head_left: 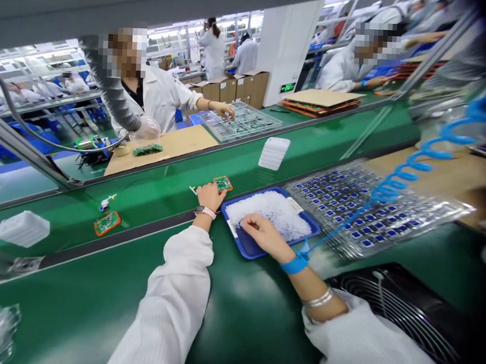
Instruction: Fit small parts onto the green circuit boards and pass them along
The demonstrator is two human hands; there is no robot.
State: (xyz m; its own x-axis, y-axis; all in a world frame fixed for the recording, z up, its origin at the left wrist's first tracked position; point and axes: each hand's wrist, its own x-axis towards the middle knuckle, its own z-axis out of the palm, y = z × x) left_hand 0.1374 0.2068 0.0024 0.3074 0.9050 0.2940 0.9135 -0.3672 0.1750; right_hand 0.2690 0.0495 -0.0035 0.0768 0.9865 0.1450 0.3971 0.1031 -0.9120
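Note:
My left hand [209, 197] reaches onto the green conveyor belt, its fingers closed at the near-left edge of a green circuit board [223, 183] in an orange frame. A small white part with a yellow tip [193, 190] lies just left of those fingers. Over the blue tray [251, 252] my right hand [267, 236] is held with thumb and fingers pinched together; whatever is between them is too small to make out. Small white plastic pieces [272, 207] fill much of that tray. A blue wrist strap [294, 263] with a coiled cord circles my right wrist.
Clear blister trays with blue-marked parts [347, 202] are stacked at right. Another framed board [107, 224], a small white part [105, 203] and white blocks [23, 229] [274, 153] sit on the belt. A black coil-bearing case [398, 307] stands near right. Across, a co-worker's hand [222, 110] touches a tray.

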